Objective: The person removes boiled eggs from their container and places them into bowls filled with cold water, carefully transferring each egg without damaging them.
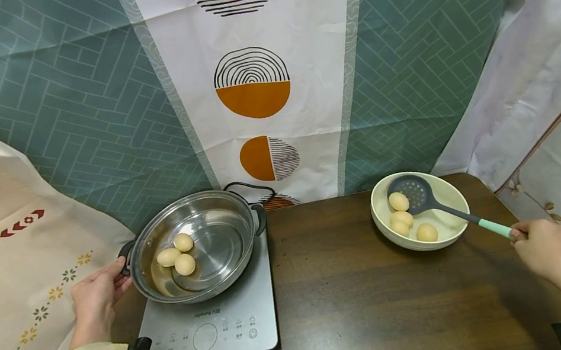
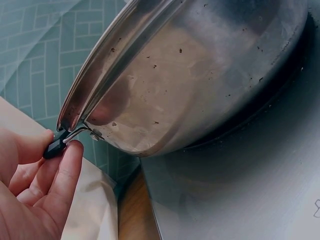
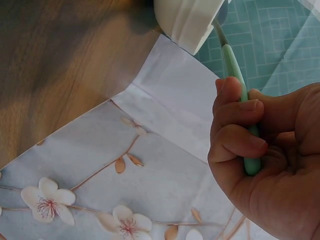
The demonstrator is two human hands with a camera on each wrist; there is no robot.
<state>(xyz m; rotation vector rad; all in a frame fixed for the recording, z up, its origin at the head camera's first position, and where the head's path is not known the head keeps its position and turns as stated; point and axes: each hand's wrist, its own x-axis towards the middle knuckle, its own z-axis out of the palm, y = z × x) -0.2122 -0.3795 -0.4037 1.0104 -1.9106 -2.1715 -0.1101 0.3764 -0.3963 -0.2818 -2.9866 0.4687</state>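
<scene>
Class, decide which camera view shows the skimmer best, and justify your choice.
The head view: it shows the skimmer, holed scoop and long stem included. The right wrist view shows mainly its green handle; the left wrist view shows none of it.

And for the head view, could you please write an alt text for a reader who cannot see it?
A person's right grip holds a green-handled skimmer in a cream bowl of eggs, at right on a wooden table, while the left grip pinches the black handle of a steel pot with three eggs, over an induction cooktop at left.
</scene>
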